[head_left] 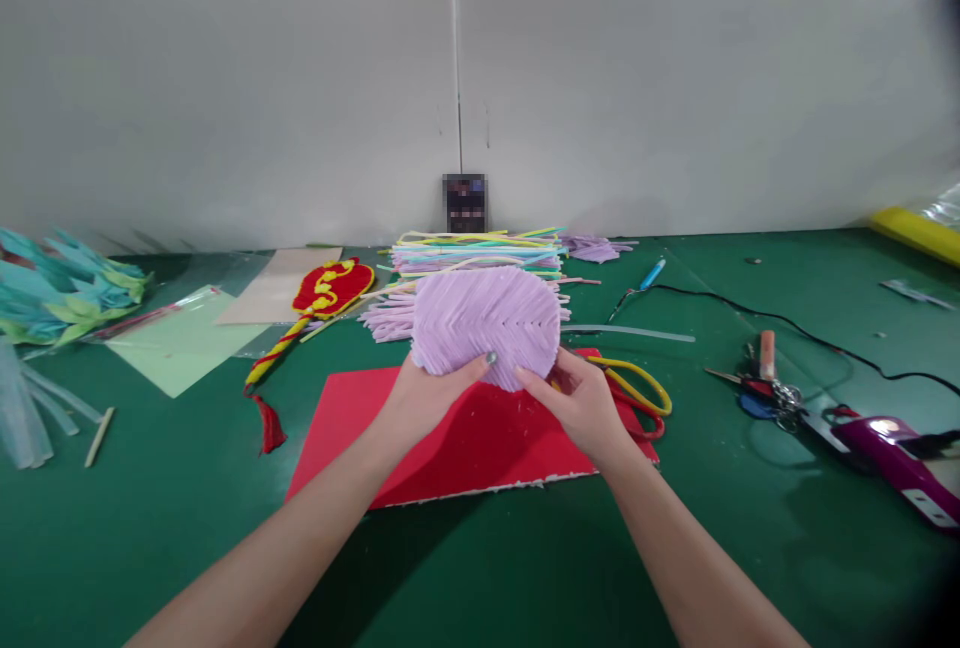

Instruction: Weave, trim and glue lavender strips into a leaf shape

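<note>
Both hands hold up a rounded lilac piece (486, 323) made of fuzzy stems laid in a herringbone pattern. My left hand (424, 398) grips its lower left edge, thumb on the front. My right hand (581, 398) pinches its lower right edge. The piece hangs above a red sheet (465, 448) lying on the green table (480, 568). Behind it is a stack of pastel fuzzy stems (480, 253) and loose lilac stems (386, 318).
A red and yellow fan-shaped ornament with a tassel (319, 303) lies left of the sheet. Teal and green leaf shapes (60, 288) and clear glue sticks (30, 408) sit far left. Yellow and red loops (637, 383), scissors (757, 383), a purple glue gun (892, 448) and a black cable (750, 308) lie right.
</note>
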### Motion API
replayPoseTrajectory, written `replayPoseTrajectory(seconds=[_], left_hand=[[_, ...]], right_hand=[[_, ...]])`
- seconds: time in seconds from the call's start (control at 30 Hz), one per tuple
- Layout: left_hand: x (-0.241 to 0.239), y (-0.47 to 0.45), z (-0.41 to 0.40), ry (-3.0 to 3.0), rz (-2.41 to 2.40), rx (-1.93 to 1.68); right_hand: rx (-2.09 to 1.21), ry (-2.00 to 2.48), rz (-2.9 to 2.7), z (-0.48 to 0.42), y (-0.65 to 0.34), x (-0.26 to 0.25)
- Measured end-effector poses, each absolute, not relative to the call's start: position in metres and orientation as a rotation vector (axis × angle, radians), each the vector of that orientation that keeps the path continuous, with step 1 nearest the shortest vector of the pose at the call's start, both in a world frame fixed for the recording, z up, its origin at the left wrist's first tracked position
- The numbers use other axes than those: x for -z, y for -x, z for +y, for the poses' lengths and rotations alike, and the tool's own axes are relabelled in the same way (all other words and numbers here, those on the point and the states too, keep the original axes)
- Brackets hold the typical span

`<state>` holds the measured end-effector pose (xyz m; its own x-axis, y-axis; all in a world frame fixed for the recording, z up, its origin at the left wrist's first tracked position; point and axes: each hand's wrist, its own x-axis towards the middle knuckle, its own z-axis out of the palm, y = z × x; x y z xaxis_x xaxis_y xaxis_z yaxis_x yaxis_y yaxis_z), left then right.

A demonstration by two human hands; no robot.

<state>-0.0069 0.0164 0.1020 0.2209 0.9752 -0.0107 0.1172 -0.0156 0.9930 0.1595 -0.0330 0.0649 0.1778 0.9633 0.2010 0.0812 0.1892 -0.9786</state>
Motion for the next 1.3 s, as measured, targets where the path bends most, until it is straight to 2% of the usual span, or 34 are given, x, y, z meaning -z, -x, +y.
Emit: replayPoseTrajectory(seconds=[0.37, 0.57, 0.63, 0.77, 0.87, 1.1, 1.3], left_hand=[[-0.103, 0.006, 0.017, -1.382, 1.121, -1.000], [-0.104, 0.008, 0.021, -1.242, 1.076, -1.128], [-0.099, 0.009, 0.028, -1.156, 1.027, -1.205], [-0.077, 0.008, 0.044, -0.946, 0.910, -1.352], [-0.055, 0.006, 0.052, -0.871, 0.790, -1.381], [-0.035, 0.008, 0.057, -0.720, 0.673, -1.215], [-0.035, 0.009, 0.061, -0.662, 0.683, -1.201]], right_hand=[[-0.901, 1.191, -1.220, -0.034, -0.159, -0.066], [-0.756, 1.325, -1.336, -0.033, -0.164, -0.072], [-0.637, 1.455, -1.311, -0.031, -0.170, -0.071], [-0.169, 1.727, -1.314, -0.028, -0.184, -0.059], [-0.005, 1.859, -1.386, -0.027, -0.191, -0.047], [0.121, 2.013, -1.389, -0.026, -0.203, -0.043], [-0.013, 2.094, -1.426, -0.026, -0.195, -0.040]])
